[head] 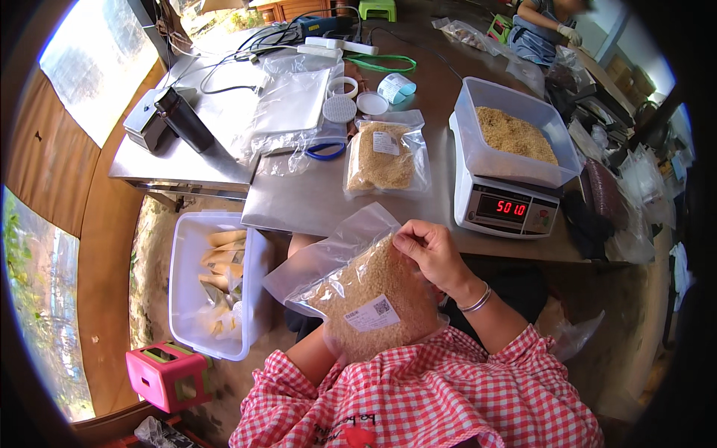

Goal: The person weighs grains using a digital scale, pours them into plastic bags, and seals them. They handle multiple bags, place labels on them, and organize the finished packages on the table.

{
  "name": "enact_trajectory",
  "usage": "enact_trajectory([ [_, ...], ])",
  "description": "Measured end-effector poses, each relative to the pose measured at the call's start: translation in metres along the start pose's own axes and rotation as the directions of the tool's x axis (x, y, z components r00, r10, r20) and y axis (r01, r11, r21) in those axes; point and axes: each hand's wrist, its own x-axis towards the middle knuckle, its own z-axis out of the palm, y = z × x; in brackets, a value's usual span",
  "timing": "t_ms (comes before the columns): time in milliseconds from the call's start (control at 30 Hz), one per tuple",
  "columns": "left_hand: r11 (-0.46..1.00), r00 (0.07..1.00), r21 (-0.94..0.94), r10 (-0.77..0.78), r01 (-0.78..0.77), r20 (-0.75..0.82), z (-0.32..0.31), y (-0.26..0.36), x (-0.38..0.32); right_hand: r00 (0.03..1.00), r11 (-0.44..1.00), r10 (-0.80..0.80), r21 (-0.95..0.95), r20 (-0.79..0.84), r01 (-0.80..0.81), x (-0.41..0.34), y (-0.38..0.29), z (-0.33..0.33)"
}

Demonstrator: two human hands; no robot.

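A clear plastic bag of pale tan grain [369,280] is held in front of my body, tilted, its empty upper flap pointing left. A white label with a printed code [371,315] is on its face. My right hand [428,249] pinches the bag's upper right edge between thumb and fingers. My left forearm runs behind the bag, which hides the left hand. On the metal table [302,207] beyond lies a second labelled bag of grain [381,159]. To the right, a digital scale [507,210] with a lit red display carries a translucent plastic tub of grain [470,134].
At left, a white plastic bin [185,280] holds several packets. Flat clear bags [294,101], blue-handled scissors [325,151], tape rolls [343,88], a black bottle [184,120] and cables lie across the tabletops. A pink stool [154,378] stands lower left. Another person [540,33] sits far right.
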Motion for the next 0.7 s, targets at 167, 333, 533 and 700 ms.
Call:
enact_trajectory([
  [167,0.967,0.968,0.187,0.201,-0.172,-0.148,-0.002,0.018,-0.014,0.976,0.962,-0.063,0.248,-0.211,0.116,-0.004,-0.011,-0.010],
  [333,0.896,0.954,0.423,0.231,-0.132,-0.192,0.006,0.046,-0.034,0.939,0.950,-0.141,0.224,-0.314,0.217,0.005,-0.018,-0.020],
  [533,0.353,0.844,0.935,0.509,-0.026,-0.169,0.018,0.052,-0.032,0.947,0.943,-0.123,0.261,-0.298,0.205,0.026,-0.014,-0.015],
  [700,0.371,0.762,0.920,0.630,-0.123,-0.152,0.028,0.055,-0.030,0.964,0.950,-0.025,0.292,-0.266,0.106,0.046,-0.012,-0.008],
])
